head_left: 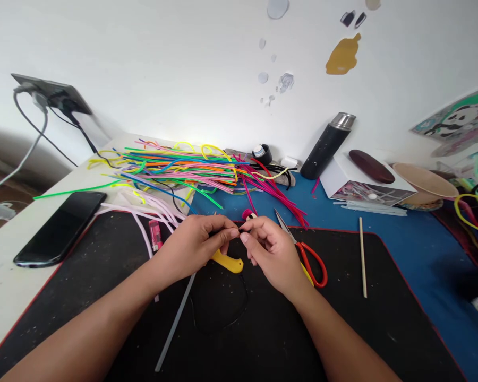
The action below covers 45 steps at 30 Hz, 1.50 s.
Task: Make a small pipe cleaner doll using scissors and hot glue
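Observation:
My left hand (201,241) and my right hand (269,246) meet over the black mat, thumbs and forefingertips pinched together. Between the fingertips is something small and dark, too small to make out. Beneath my left hand lies a yellow hot glue gun (229,262), partly covered, with a grey glue stick (175,323) reaching toward me and a thin black cord. Right beside my right hand are scissors (313,262) with red-orange and yellow handles, blades pointing away. A small pink piece (247,214) shows just behind my fingers.
Many coloured pipe cleaners (179,167) are heaped at the back. A phone (59,228) lies at left, a pink lighter (155,235) nearer. A black flask (329,146) leans beside a white box (366,180). One wooden stick (362,257) rests on the mat (287,339) at right.

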Each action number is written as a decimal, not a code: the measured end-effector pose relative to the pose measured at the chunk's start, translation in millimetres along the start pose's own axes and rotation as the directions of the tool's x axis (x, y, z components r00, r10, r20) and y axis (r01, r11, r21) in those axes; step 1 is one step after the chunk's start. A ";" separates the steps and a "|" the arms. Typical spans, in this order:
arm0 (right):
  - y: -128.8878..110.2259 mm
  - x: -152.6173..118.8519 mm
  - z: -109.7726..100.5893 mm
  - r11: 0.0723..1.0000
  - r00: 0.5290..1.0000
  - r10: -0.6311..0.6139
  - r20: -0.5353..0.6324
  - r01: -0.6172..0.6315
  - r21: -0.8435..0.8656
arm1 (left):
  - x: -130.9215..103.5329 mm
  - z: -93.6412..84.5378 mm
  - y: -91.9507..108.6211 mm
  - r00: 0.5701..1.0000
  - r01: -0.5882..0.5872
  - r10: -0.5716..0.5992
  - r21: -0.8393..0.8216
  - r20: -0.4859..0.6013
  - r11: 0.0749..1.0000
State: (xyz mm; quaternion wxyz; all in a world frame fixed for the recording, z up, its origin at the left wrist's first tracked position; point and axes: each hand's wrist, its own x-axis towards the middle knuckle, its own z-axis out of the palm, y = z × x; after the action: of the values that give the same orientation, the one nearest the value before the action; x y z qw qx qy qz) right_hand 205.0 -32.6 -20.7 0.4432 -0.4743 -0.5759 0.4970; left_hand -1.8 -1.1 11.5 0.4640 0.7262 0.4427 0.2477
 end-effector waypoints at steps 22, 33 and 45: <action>-5.8 -3.7 2.2 0.964 0.985 -0.170 0.007 0.168 -0.206 | 0.1 -8.9 -0.3 0.951 0.251 -0.176 -0.301 0.253 0.920; -3.6 -0.4 -1.9 0.995 1.000 -0.011 -0.018 0.009 -0.096 | -0.3 -5.8 -0.5 0.998 0.058 -0.056 -0.157 0.015 0.986; -5.9 1.6 -1.9 0.993 0.994 0.101 0.041 -0.103 0.060 | -3.5 -4.1 -2.4 0.968 -0.205 0.234 0.253 -0.091 0.945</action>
State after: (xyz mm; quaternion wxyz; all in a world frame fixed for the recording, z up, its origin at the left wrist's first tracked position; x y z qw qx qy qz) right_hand 206.0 -31.0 -14.5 0.4205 -0.4797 -0.5436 0.5454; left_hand -7.7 -1.8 11.3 0.3140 0.8060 0.4128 0.2852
